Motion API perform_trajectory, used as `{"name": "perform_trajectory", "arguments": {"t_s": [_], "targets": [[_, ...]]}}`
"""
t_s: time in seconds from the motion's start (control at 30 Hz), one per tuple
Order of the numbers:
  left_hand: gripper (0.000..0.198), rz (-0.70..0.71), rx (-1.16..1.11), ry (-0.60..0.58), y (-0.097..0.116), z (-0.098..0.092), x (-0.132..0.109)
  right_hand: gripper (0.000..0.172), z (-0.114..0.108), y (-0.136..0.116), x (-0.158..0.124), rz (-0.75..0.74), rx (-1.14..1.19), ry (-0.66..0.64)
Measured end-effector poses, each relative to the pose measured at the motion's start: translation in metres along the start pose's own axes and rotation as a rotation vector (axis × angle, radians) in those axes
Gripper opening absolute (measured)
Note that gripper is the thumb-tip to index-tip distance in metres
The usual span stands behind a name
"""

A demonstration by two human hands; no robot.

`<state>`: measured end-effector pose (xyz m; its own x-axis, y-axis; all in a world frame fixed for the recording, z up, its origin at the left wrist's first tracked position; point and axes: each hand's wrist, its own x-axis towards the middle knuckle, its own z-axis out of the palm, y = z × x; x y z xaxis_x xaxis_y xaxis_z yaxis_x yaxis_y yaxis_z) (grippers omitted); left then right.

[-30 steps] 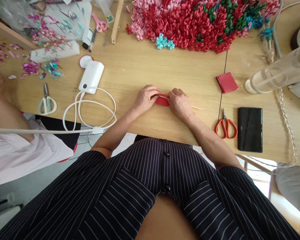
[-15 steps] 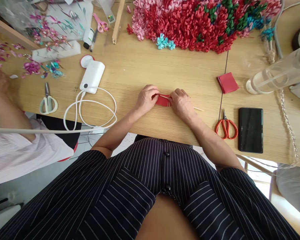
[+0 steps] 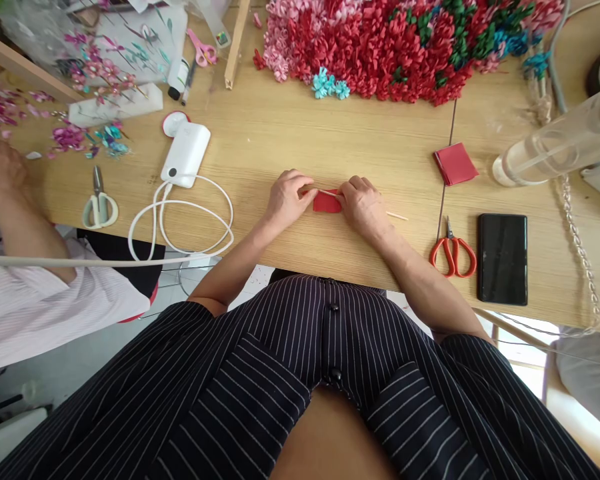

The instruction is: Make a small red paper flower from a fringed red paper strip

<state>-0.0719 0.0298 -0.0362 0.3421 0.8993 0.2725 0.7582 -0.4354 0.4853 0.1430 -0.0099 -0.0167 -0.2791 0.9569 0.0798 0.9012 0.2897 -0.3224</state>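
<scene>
A small red paper strip (image 3: 327, 203) lies on the light wooden table (image 3: 260, 140) between my hands. A thin wooden stick (image 3: 397, 215) runs across it, with one end poking out past my right hand (image 3: 363, 210) and the other reaching my left hand (image 3: 287, 199). My left fingertips pinch the stick's end at the strip's edge. My right fingers press on the strip's right side and hide part of it. The material looks like crepe paper or foam; I cannot tell which.
A folded red paper square (image 3: 455, 164), orange-handled scissors (image 3: 453, 257) and a black phone (image 3: 503, 259) lie to my right. A white power bank (image 3: 185, 155) with its cable sits left. Beyond it, a co-worker's hand (image 3: 0, 170) works near loose pink flowers. A red paper-flower mass (image 3: 380, 50) fills the far edge.
My left hand has shifted slightly left and away from the right hand. The red strip now lies flatter and shows as a neater rectangle between my hands.
</scene>
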Motion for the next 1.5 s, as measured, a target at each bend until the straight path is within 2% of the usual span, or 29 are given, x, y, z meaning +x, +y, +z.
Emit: {"name": "perform_trajectory", "arguments": {"t_s": [0.1, 0.23, 0.43, 0.53, 0.63, 0.83, 0.93, 1.17, 1.33, 1.5], "targets": [[0.007, -0.015, 0.03, -0.006, 0.004, 0.007, 0.003, 0.031, 0.002, 0.002, 0.0, 0.003, 0.022, 0.048], [0.013, 0.002, 0.018, 0.016, 0.002, 0.009, 0.007, 0.031, 0.003, 0.004, 0.0, -0.01, 0.045, 0.066], [0.016, 0.013, -0.021, 0.06, -0.013, -0.008, -0.004, 0.029, 0.0, 0.001, 0.0, 0.009, 0.052, 0.016], [0.028, 0.027, -0.022, -0.056, -0.019, -0.019, -0.011, 0.029, 0.0, 0.0, 0.003, 0.036, 0.062, 0.015], [0.04, 0.098, -0.001, -0.147, -0.019, -0.023, -0.01, 0.029, 0.0, 0.0, 0.005, 0.026, 0.069, 0.011], [0.022, 0.292, 0.053, -0.234, -0.018, -0.02, 0.009, 0.03, -0.003, -0.003, 0.003, 0.004, 0.02, -0.027], [0.018, 0.342, 0.064, -0.27, -0.021, -0.021, 0.015, 0.03, -0.003, -0.004, 0.003, 0.003, 0.013, -0.025], [0.015, 0.385, 0.116, -0.29, -0.023, -0.021, 0.018, 0.03, 0.001, -0.002, 0.002, -0.007, 0.012, -0.003], [0.015, 0.353, 0.053, -0.27, -0.027, -0.024, 0.012, 0.032, 0.003, 0.0, 0.002, -0.019, 0.046, 0.031], [0.028, 0.304, 0.029, -0.244, -0.031, -0.028, 0.006, 0.038, 0.003, -0.002, 0.006, -0.018, 0.058, 0.051]]}}
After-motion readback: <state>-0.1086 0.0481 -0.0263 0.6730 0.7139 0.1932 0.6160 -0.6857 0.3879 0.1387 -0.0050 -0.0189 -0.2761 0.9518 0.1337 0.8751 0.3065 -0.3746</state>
